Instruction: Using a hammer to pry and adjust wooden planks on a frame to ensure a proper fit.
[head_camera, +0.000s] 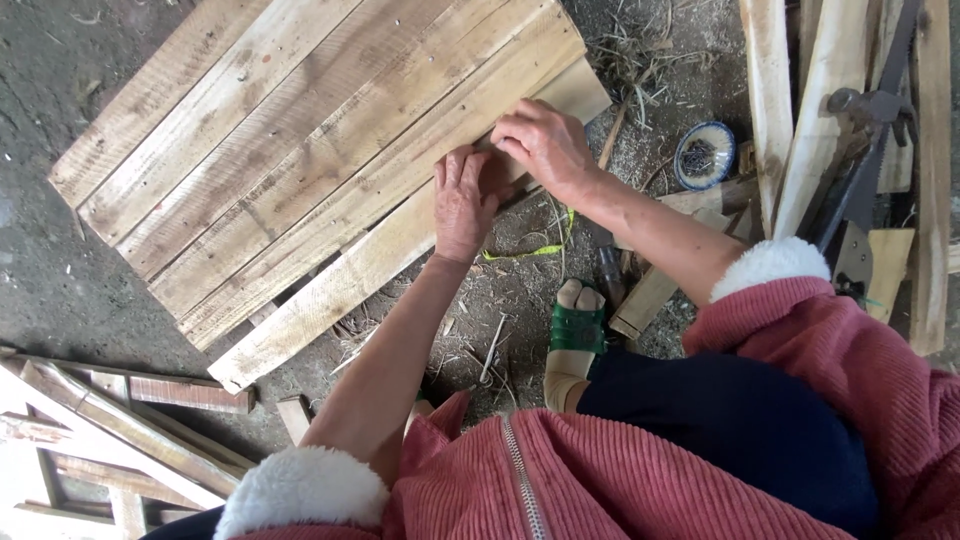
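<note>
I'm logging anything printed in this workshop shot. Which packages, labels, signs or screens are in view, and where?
None in view: no package, label, sign or screen.
Nearest to a container: small round bowl, blue-and-white rim, dark contents, on the ground right of the right hand.

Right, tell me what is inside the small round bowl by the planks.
The bowl holds a dark heap of small thin metal bits, likely nails; too small to be sure. The heap covers the bottom of the bowl. Neither hand touches it; both rest on the wooden panel.
</note>
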